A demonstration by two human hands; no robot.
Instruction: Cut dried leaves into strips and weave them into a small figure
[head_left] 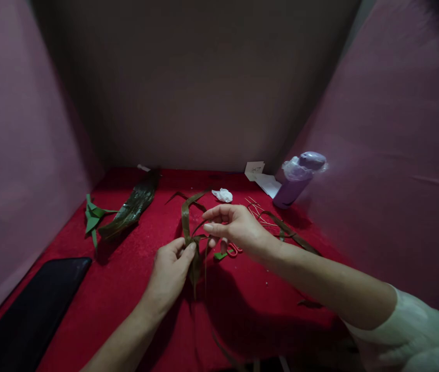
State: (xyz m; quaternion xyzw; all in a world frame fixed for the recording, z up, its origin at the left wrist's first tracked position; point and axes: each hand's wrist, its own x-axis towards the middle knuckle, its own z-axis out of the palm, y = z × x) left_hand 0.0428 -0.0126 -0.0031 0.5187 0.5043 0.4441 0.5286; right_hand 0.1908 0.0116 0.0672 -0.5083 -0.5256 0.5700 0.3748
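My left hand (168,276) is closed in a pinch on a bundle of folded, brownish-green leaf strips (185,217). One strip arches up from the pinch, and narrow ends hang below it. My right hand (238,227) is just to the right, thumb and fingertips closed on a thin strand of the same leaf. Under the right hand lie scissors with red handles (235,251), their blades hidden. Beside them is a small bright green leaf piece (219,256).
On the red cloth (126,279) lie a wide dark leaf (136,206), a folded green leaf shape (94,214), crumpled tissue (223,195), thin sticks (256,209) and a long brown leaf strip (297,237). A purple bottle (292,188), white papers (268,183) and a black pad (33,310) surround them.
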